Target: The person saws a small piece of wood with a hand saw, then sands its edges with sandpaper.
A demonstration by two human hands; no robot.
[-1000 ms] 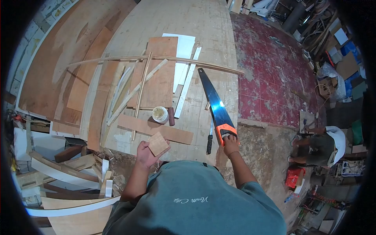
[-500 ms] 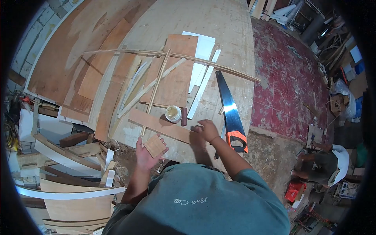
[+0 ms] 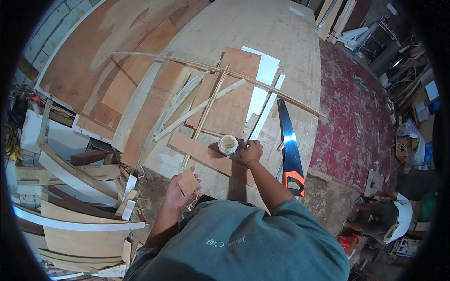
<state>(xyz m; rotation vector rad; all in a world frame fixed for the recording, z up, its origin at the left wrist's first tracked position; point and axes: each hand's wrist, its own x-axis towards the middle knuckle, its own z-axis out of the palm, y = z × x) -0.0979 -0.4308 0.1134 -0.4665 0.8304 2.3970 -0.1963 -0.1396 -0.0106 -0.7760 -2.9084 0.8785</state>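
A small square wooden block (image 3: 189,181) rests in my left hand (image 3: 175,194), the thumb and fingers around its edges, near the table's front edge. My right hand (image 3: 252,152) is over the table, its curled fingers on a dark reddish-brown block (image 3: 241,144) that they mostly cover. Just left of that block stands an open white jar (image 3: 228,145) with pale yellowish contents. A flat brown wood strip (image 3: 206,157) lies under and in front of the jar. To the right lies a handsaw (image 3: 291,145) with an orange and black handle.
Thin wood strips (image 3: 206,117), plywood pieces (image 3: 241,70) and a white sheet (image 3: 263,77) lie on the large table (image 3: 243,23). Curved offcuts (image 3: 79,180) are piled at the left. Another person (image 3: 382,218) crouches at the lower right, by the red floor (image 3: 349,112).
My right hand has moved forward to the reddish-brown block beside the jar and closed on it. My left hand still holds the square block, now tilted more. The view has shifted.
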